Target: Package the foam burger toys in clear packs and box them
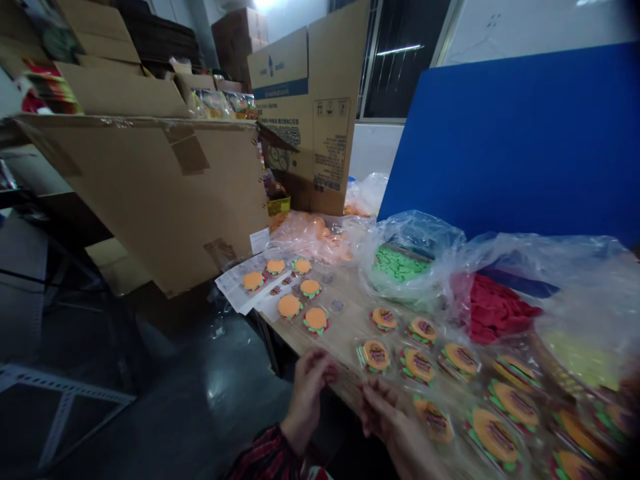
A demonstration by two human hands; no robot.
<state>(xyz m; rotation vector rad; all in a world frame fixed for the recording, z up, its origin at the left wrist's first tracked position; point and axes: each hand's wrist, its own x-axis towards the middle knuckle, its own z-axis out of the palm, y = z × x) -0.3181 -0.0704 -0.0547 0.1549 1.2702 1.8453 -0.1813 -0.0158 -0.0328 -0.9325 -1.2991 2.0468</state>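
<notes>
My left hand (pixel 309 390) is at the table's front edge, its fingers curled in towards the thumb. To its right, my right hand (pixel 387 413) has thumb and fingers pressed together in a pinch. Whatever either hand holds, if anything, is too small or blurred to make out. Beyond my left hand lie several plain-topped toy burgers (pixel 316 319) with orange buns and green and red layers. Near my right hand, toy burgers with printed tops (pixel 375 355) sit in clear plastic packs. A printed paper sheet (pixel 241 293) lies under part of the plain group.
Clear bags hold green pieces (pixel 400 265), red pieces (pixel 493 310) and orange pieces (pixel 320 233) along the table's back. A basket (pixel 565 363) with yellow pieces stands at right. A large carton (pixel 150 193) borders the table's left; a blue board (pixel 520 147) leans behind.
</notes>
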